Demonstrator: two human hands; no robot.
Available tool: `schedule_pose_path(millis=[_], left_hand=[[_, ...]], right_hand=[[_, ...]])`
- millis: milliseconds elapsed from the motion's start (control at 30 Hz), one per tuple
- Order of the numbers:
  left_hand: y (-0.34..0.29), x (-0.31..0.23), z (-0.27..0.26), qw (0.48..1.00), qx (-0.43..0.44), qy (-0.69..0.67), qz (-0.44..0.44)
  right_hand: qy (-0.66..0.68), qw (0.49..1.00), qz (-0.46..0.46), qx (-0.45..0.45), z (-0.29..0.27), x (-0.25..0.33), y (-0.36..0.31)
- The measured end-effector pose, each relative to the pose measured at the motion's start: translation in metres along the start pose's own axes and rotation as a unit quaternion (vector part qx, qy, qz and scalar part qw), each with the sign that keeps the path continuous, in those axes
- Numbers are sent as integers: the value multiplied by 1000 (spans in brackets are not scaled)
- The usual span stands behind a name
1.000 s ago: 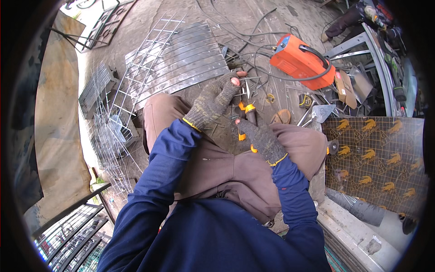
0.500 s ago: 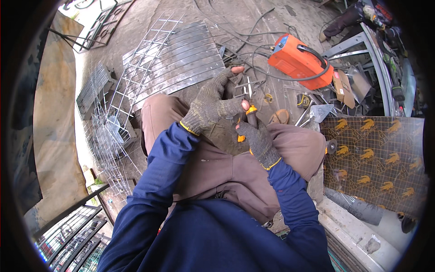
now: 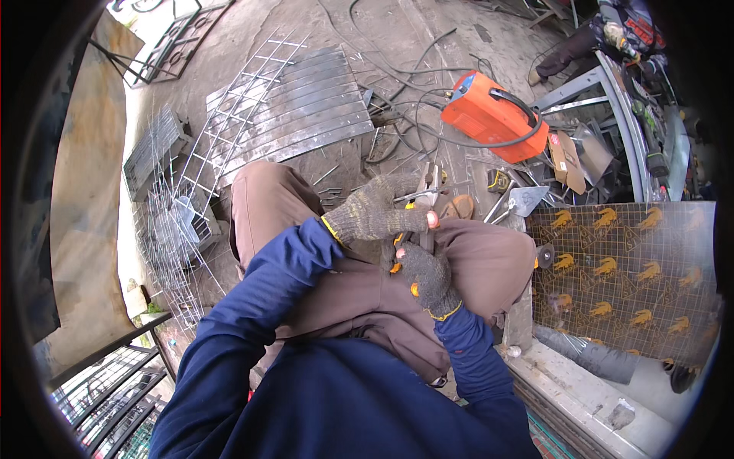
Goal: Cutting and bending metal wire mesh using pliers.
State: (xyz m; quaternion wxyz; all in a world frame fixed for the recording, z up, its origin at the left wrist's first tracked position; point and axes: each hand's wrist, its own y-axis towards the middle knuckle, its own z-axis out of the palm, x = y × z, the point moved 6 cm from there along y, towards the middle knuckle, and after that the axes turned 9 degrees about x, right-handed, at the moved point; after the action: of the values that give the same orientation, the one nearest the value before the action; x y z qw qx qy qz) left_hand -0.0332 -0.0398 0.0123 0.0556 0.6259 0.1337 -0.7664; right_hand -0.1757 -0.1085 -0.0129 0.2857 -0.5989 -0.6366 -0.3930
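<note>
My right hand (image 3: 425, 277), in a grey knit glove with bare fingertips, is closed round the handles of a pair of pliers (image 3: 430, 182) with orange and dark grips. The pliers' metal jaws point away from me, above my right thigh. My left hand (image 3: 378, 210), gloved alike, reaches across from the left with its thumb over the pliers near the joint. A thin metal rod (image 3: 442, 186) crosses at the jaws and runs back between its thumb and fingers. The fingers partly hide where the rod is gripped.
An orange machine (image 3: 495, 116) with a black handle and cables stands ahead right, near a tape measure (image 3: 498, 181). Ahead left lie ribbed metal sheeting (image 3: 306, 99) and welded wire mesh (image 3: 252, 96). A patterned board (image 3: 619, 275) is at right. Another person (image 3: 573, 53) works far right.
My left hand has drawn back toward me, and its outstretched fingers have folded in by the pliers. My right hand and the pliers have come slightly nearer, and the jaws now show more plainly.
</note>
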Motion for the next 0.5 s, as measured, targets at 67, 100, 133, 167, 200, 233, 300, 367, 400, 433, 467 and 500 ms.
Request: schedule_pose_path(millis=[67,100,133,167,200,233,300,367,400,433,467,500], left_hand=[[3,3,-1,999,1,-25,46],[4,2,-2,998,-10,-19,55],[5,1,-3,998,-23,-13,63],[8,7,-6,998,-22,49,41],[8,10,-6,998,-20,50,43],[7,11,-5,998,-31,30,42],[6,11,-5,998,-50,-13,36],[6,9,-3,998,-40,-14,35],[6,9,-1,999,-32,-13,35],[6,7,-1,999,-31,-15,34],[5,5,0,999,-27,-18,26],[5,6,1,999,-23,-20,18]], right_hand=[[221,965,134,38,-5,1,11],[218,966,134,32,-9,2,12],[251,949,186,49,-6,-3,12],[284,927,237,68,-4,-6,10],[282,928,236,66,-8,-3,9],[192,956,204,92,-13,5,8],[99,973,170,119,-17,5,1],[-93,991,-2,93,-22,16,-4],[-93,991,0,94,-21,12,-8],[-69,994,-4,82,-20,14,-6],[-44,996,-8,71,-20,17,-4],[-44,996,-6,72,-22,21,-2]])
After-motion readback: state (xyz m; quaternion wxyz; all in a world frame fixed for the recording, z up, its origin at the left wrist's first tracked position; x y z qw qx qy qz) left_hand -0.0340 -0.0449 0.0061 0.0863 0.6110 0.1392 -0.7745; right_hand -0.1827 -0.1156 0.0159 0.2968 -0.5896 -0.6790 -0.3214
